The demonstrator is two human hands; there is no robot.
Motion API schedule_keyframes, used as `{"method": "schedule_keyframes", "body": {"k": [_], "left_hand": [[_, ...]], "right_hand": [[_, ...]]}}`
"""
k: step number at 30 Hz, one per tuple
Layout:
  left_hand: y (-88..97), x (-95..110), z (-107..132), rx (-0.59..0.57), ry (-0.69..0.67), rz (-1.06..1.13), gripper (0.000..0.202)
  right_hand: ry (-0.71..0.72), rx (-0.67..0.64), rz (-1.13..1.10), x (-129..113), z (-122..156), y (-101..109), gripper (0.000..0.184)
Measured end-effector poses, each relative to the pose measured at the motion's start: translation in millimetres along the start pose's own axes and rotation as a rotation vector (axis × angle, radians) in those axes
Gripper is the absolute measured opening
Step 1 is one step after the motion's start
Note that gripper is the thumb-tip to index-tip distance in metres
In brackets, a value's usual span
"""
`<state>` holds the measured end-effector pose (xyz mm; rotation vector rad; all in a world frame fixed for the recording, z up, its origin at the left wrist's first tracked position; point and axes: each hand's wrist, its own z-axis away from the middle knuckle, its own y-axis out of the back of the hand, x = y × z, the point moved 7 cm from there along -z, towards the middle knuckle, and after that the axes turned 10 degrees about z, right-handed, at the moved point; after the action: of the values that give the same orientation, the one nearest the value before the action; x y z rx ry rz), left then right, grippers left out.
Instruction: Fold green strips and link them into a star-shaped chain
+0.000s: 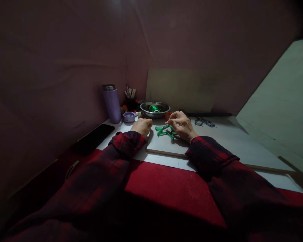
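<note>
A green star-shaped outline [166, 131] stands on a white board [164, 147], apparently made of thread wound around small pegs. My right hand [183, 127] is over its right side, thumb and forefinger pinched together just above the star. Whatever is in that pinch is too small to make out. To the left of the star, at the board's edge, my left hand [142, 127] is closed with its fingers curled. Its grip is hidden from view, so I cannot tell what it holds.
Behind my hands, a metal bowl [143, 108] holds a spool of green thread [154, 108]. A purple bottle [111, 105], a purple lid [129, 117] and a black phone-like slab [94, 136] lie left. Dark wound outlines [204, 122] rest at right. Red cloth [166, 188] covers the front.
</note>
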<state>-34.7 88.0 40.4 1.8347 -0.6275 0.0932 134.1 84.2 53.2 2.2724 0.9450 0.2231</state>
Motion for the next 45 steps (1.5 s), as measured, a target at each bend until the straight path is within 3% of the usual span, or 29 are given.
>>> {"method": "schedule_keyframes", "body": {"k": [10, 15, 24, 30, 36, 40, 45], "left_hand": [[-6.7, 9, 8, -0.081, -0.024, -0.091, 0.028], [-8.4, 17, 8, -0.069, -0.116, -0.166, 0.028], [-11.2, 35, -12, -0.143, -0.191, -0.203, 0.027], [-9.9, 8, -33, -0.096, -0.024, -0.047, 0.024], [-11.2, -9, -9, -0.041, -0.058, -0.041, 0.026], [-11.6, -5, 11, -0.004, -0.097, -0.096, 0.029], [-8.6, 2, 16, 0.013, -0.102, -0.088, 0.034]], "right_hand": [[0.002, 0.016, 0.014, -1, 0, 2, 0.055], [-0.002, -0.009, 0.032, 0, -1, 0, 0.054], [0.011, -0.009, 0.059, -2, -2, -1, 0.051], [0.004, 0.002, 0.04, -2, -2, -1, 0.05], [0.029, -0.017, -0.043, -9, -4, -2, 0.06], [0.077, -0.079, -0.077, -17, -5, -9, 0.066], [0.114, -0.146, -0.041, -21, -5, -18, 0.065]]}}
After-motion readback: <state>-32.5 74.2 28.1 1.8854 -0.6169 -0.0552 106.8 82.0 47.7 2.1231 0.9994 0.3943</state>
